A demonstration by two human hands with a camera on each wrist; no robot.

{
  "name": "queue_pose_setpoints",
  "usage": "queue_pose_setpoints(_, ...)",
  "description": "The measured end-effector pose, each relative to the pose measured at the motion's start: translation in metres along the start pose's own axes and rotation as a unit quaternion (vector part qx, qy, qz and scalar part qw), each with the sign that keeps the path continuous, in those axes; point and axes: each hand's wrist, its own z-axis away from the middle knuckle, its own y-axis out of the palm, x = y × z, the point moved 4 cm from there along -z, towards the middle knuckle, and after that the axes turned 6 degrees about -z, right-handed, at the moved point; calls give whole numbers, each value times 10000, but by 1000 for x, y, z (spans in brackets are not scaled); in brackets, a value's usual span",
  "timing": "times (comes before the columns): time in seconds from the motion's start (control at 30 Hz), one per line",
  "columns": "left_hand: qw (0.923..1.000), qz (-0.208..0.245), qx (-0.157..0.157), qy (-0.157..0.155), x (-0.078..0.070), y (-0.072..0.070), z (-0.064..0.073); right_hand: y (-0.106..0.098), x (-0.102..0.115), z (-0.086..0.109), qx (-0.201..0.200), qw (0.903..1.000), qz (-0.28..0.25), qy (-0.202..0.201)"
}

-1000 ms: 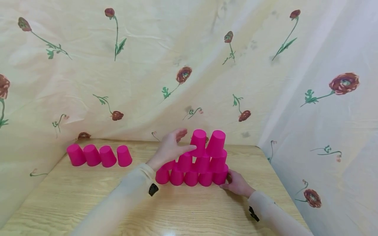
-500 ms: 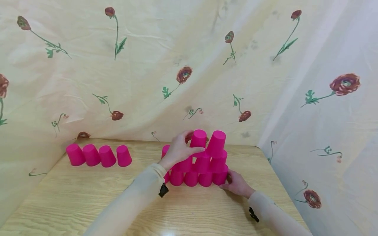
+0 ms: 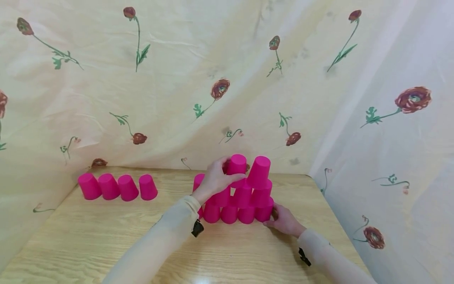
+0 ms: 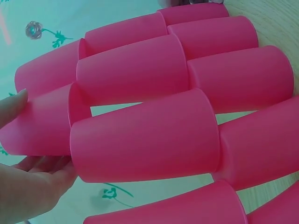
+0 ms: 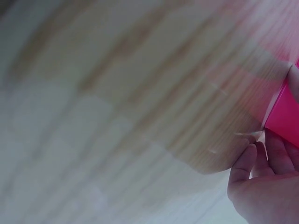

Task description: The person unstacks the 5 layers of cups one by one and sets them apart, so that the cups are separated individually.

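Note:
Several upside-down pink cups stand stacked in tiers at the middle of the table. My left hand holds the left cup of the top tier, thumb on its near side and fingers behind. In the left wrist view that cup sits between thumb and fingers, its rim over the tier below. Beside it stands the other top cup. At the stack's lower right, my right hand grips the end cup of the bottom tier; the right wrist view shows only an edge of this cup. My left hand covers part of the stack's left side.
On the left of the wooden table, several more upside-down pink cups stand in a row. A flower-patterned cloth hangs behind the table and along its sides.
My left hand has moved right and now holds the left top cup, which it had been reaching toward. My right hand stays at the bottom right cup.

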Motion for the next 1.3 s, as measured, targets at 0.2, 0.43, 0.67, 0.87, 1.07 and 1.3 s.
queue_pose_setpoints(0.2,9999,47,-98,13,-5,-9,2,-1,2,-1,20,10000,-3,-67)
queue_pose_setpoints(0.43,9996,162,-218,70,-5,-18,4,-2,-1,-1,-15,10000,34,-22)
queue_pose_setpoints(0.67,9985,350,-348,233,-5,-31,11,-1,0,-1,-24,10000,26,-43)
queue_pose_setpoints(0.87,9972,421,-482,390,-9,-46,19,-1,1,-1,-49,10000,63,36)
queue_pose_setpoints(1.07,9960,463,-598,477,-10,-63,26,-1,0,-2,-41,9999,107,32)
queue_pose_setpoints(1.3,9950,547,-756,359,4,-79,34,-1,-1,-2,2,10000,77,12)
